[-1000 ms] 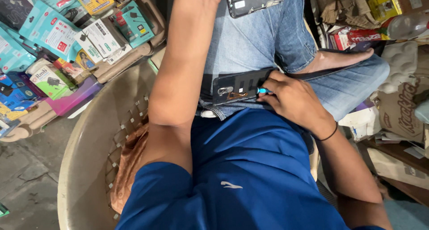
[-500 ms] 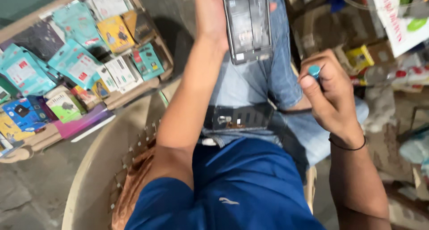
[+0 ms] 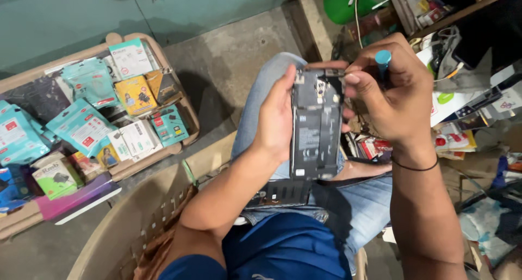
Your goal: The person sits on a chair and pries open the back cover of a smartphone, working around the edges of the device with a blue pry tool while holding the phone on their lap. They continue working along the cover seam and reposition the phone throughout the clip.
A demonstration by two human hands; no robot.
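My left hand (image 3: 278, 117) grips an opened smartphone (image 3: 316, 129) by its left edge, back cover off, battery and dark circuit board showing. It stands upright over my jeans-clad knee. My right hand (image 3: 392, 89) is closed around a small screwdriver with a blue cap (image 3: 383, 58), its tip hidden near the phone's top right corner. A black flat phone part (image 3: 283, 192) lies on my lap just below the phone.
A beige plastic chair (image 3: 136, 220) curves around my left side. A cardboard tray (image 3: 163, 149) on the concrete floor holds several boxed and teal-bagged accessories. At right are cluttered shelves with papers and cables (image 3: 462, 95); a green container (image 3: 348, 2) stands beyond.
The view tilted up from my lap. My left hand raised the phone in front of me, and my right hand came up from the lap with the screwdriver to the phone's top.
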